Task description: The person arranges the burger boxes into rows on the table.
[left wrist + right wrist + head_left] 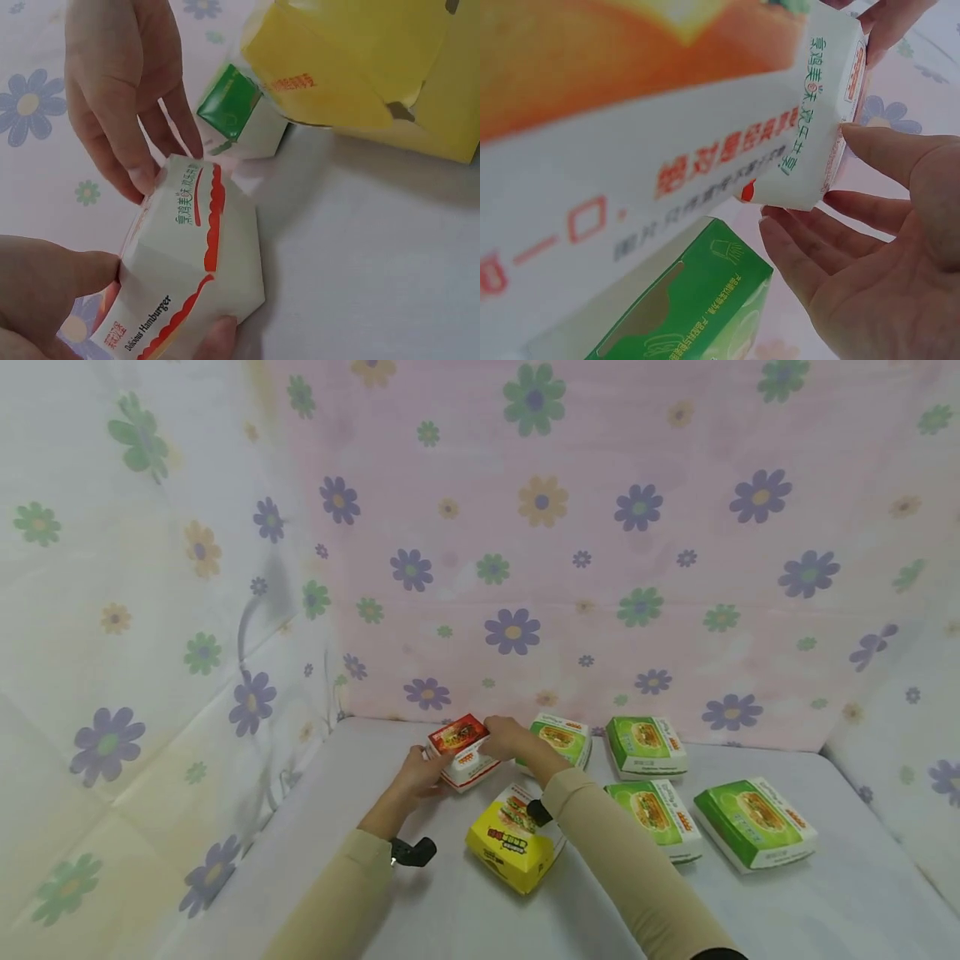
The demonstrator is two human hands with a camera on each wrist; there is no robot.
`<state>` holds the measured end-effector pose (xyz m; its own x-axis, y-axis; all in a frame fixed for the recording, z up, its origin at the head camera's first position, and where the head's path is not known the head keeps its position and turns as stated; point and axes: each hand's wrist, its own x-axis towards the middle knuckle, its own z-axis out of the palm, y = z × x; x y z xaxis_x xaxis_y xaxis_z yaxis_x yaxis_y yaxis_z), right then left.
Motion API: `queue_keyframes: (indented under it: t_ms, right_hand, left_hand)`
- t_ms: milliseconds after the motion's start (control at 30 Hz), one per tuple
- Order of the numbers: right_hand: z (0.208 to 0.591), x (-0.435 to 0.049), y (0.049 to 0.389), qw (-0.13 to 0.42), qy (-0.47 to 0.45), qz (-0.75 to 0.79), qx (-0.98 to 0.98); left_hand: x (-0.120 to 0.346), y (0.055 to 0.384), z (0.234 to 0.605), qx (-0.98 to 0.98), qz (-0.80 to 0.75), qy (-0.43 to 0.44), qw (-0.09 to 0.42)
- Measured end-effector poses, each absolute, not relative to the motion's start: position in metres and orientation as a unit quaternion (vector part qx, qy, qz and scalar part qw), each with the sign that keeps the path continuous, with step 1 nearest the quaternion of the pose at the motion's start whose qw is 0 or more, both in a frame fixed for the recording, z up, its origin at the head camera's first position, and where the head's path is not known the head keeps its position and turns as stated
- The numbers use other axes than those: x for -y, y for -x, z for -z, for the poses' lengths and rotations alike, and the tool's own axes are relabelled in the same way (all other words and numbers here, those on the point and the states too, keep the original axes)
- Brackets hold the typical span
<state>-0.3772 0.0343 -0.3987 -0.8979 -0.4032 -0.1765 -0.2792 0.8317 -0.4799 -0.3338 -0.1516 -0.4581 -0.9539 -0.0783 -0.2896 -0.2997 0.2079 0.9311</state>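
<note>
Bridging left grip (414, 777) and right grip (514, 742), a red-and-white hamburger box (462, 750) held between both.

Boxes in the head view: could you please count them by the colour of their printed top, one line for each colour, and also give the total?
Red box: 1
Yellow box: 1
Green boxes: 4
Total: 6
</note>
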Motion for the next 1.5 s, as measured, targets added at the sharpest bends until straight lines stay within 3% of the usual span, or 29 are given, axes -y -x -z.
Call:
queue_keyframes:
  t_ms: [667,933,1167,1500]
  right_hand:
    - [0.396,-0.031,0.364,0.128,0.131,0.208,-0.961]
    - [0.399,-0.033,0.363,0.13,0.106,0.232,-0.958]
    - [0.402,-0.031,0.363,0.174,0.087,0.305,-0.932]
    - [0.401,-0.023,0.369,0.152,0.088,0.304,-0.936]
  left_hand:
    - [0.174,0.359,0.456,-0.811,-0.566,0.06,0.138]
    - [0.172,0.361,0.457,-0.811,-0.565,0.059,0.136]
    - [0.173,0.359,0.457,-0.805,-0.576,0.058,0.133]
    - [0.177,0.369,0.452,-0.805,-0.577,0.051,0.127]
